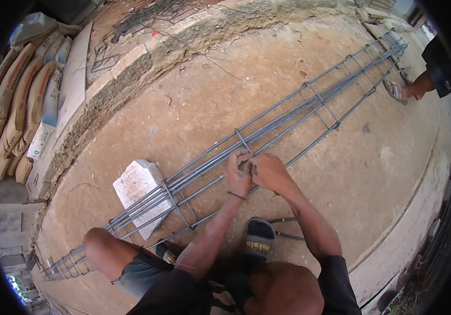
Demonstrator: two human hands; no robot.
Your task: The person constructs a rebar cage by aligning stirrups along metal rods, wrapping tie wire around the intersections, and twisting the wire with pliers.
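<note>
A long rebar cage (pixel 309 93) of steel bars with square stirrups runs slantwise from lower left to upper right in front of me. At its middle, beside a stirrup (pixel 242 137), both hands meet with fingertips close together. My left hand (pixel 239 172) is closed in a pinch, with a thin dark band at its wrist. My right hand (pixel 270 172) is closed too, its knuckles turned up. Whatever the fingers hold is too small or hidden to make out. A white block (pixel 140 184) lies under the left part of the cage.
A tool with two dark, yellow-banded handles (pixel 284 227) lies by my sandal (pixel 259 240). Stacked paper sacks (pixel 21 105) stand at left. Behind a rough concrete edge (pixel 126 65) lie loose dark wires (pixel 147 18). Another person's sandalled foot (pixel 397 92) is near the cage's far end.
</note>
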